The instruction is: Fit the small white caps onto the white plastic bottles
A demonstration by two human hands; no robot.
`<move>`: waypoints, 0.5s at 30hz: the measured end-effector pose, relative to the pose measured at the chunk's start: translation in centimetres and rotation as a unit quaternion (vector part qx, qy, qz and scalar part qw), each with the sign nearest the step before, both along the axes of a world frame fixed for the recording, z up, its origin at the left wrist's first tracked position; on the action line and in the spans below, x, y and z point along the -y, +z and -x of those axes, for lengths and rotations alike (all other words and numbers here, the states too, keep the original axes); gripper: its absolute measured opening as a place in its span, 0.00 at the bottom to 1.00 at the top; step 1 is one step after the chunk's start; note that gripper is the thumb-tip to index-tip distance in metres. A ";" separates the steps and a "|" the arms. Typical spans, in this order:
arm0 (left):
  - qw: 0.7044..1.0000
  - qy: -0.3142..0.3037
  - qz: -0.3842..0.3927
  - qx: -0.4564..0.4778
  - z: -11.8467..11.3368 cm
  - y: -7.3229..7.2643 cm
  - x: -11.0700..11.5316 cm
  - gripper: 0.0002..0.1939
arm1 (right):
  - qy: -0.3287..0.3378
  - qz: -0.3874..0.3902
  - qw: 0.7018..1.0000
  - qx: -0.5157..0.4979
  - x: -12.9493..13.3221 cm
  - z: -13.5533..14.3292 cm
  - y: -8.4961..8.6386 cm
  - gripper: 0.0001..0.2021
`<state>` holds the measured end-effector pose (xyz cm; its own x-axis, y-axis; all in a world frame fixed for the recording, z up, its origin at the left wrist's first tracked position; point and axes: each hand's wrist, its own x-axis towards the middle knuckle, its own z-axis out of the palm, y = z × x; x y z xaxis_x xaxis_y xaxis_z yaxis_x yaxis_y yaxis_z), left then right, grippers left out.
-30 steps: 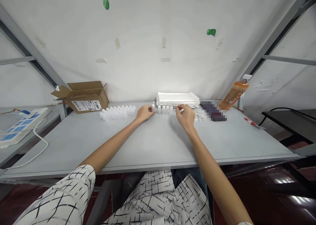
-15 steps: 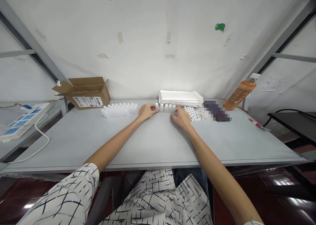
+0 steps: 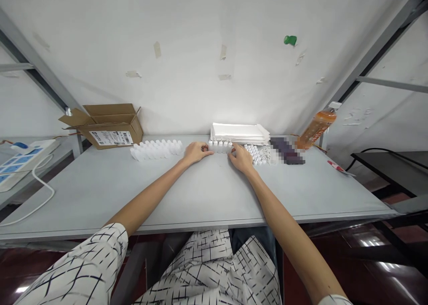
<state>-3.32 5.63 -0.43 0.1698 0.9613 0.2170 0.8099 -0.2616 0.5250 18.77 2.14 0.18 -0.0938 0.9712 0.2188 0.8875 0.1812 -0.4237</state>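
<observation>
A short row of small white bottles (image 3: 220, 147) stands upright near the back of the grey table, with caps or nozzles on top. My left hand (image 3: 196, 152) closes on the row's left end, thumb and fingers against the end bottle. From the other side, my right hand (image 3: 241, 158) grips the right end, so the bottles sit squeezed side by side between both hands. To the left stands a larger block of white bottles (image 3: 156, 150) in rows. Small white caps (image 3: 256, 154) lie grouped just right of my right hand.
Behind the bottles lies a stack of white trays or sheets (image 3: 239, 133). An opened cardboard box (image 3: 110, 129) sits at the back left. Rightward are a dark pixelated object (image 3: 289, 150), a tilted orange drink bottle (image 3: 316, 129) and a red-and-white packet (image 3: 337, 166). A power strip (image 3: 26, 162) lies far left.
The bottles between my hands stand closer together, the small gaps between them having narrowed. My hands have moved slightly toward each other. The whole view has shifted a little.
</observation>
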 end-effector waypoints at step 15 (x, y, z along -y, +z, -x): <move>0.999 -0.027 -0.016 -0.023 0.4 -0.2 0.8 0.17 | -0.015 0.002 0.999 -0.038 -0.5 -0.5 -0.6 0.23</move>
